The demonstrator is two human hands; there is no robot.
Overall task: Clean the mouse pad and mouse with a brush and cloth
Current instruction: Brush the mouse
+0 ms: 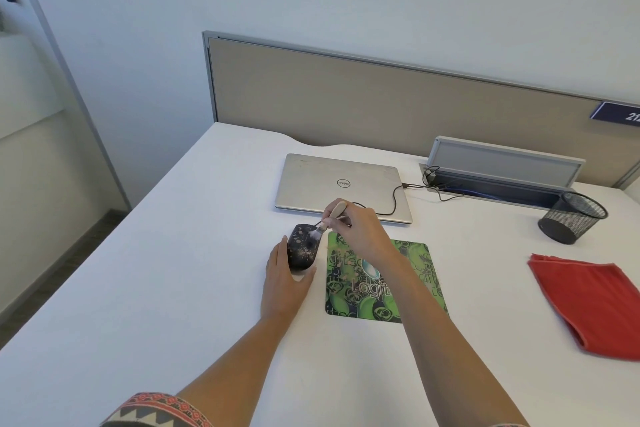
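A black mouse [302,248] speckled with pale dirt sits on the white desk just left of the green patterned mouse pad [374,291]. My left hand [285,282] holds the mouse at its near end, fingers and thumb around its sides. My right hand [358,229] pinches a small wooden-handled brush [330,217], whose pale bristles touch the top of the mouse near its wheel. My right forearm crosses over the pad. A red cloth [588,302] lies flat at the desk's right side, away from both hands.
A shut silver laptop [341,184] lies behind the mouse, its cable running to a grey desk socket box [502,166]. A black mesh pen cup [571,217] stands at the right. A beige partition [381,100] backs the desk.
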